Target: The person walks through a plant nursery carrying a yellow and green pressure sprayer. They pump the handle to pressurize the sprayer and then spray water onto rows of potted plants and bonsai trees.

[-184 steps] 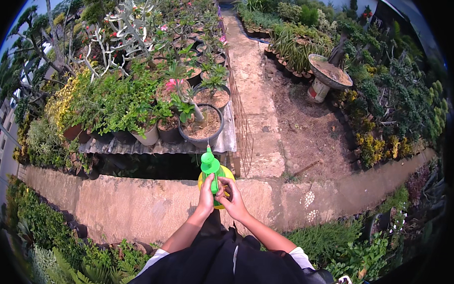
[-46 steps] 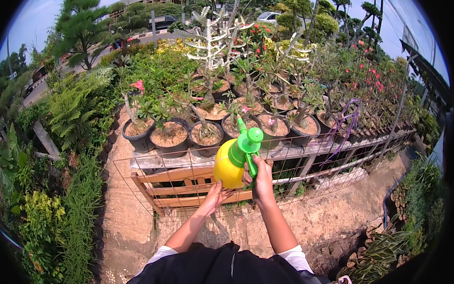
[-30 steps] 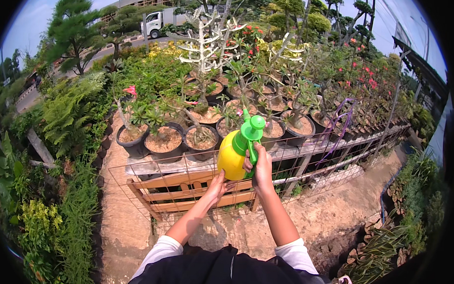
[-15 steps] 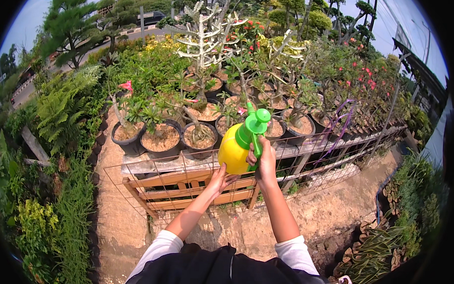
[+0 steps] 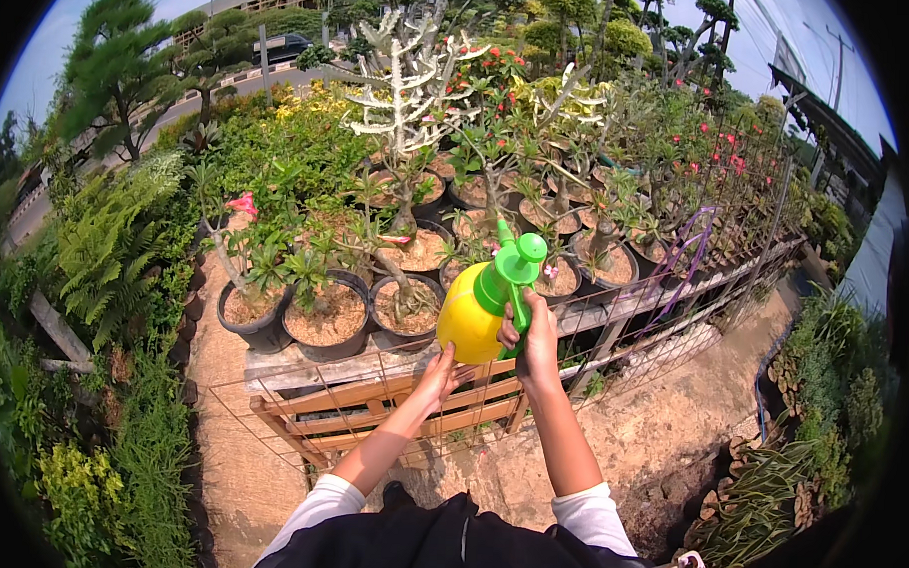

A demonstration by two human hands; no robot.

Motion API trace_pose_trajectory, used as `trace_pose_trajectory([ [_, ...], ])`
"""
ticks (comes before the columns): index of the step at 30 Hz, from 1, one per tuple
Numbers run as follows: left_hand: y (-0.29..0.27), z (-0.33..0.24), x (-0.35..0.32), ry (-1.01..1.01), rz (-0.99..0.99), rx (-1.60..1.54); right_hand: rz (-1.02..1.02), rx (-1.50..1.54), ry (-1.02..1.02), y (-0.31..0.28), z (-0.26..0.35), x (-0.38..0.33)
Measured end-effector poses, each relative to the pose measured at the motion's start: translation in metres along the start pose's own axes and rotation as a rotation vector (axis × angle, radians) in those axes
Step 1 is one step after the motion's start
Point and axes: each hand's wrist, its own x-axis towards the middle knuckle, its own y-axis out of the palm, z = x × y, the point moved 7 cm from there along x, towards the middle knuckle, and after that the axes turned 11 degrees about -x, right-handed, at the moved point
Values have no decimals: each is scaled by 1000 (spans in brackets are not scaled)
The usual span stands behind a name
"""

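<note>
A pump spray bottle (image 5: 467,320) with a round yellow tank and a bright green head is held up before me, its nozzle directed away toward the potted plants. My right hand (image 5: 533,339) is wrapped round the green handle. Beneath the tank, my left hand (image 5: 441,380) supports its lower left side with the fingers against it. Past the bottle stand black pots with thick-stemmed plants: one pot (image 5: 325,332) and another pot (image 5: 401,320) lie nearest, to the left of the bottle. A pink flower (image 5: 243,205) shows on the leftmost plant.
A rusty wire mesh (image 5: 622,362) and a wooden slatted bench (image 5: 370,401) stand between me and the pots. The pots rest on a weathered plank ledge (image 5: 271,370). Dense greenery (image 5: 154,424) borders the path on the left, low plants (image 5: 767,495) on the right.
The pots and bench sit lower in the view, as my view has shifted. The spray bottle stays in both hands, slightly lower in the picture. A dark shoe now shows below.
</note>
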Motion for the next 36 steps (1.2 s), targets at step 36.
trace_pose_trajectory([
  [36, -27, 60, -50, -261, 33, -77, -136, 3, 180, -25, -49, -37],
])
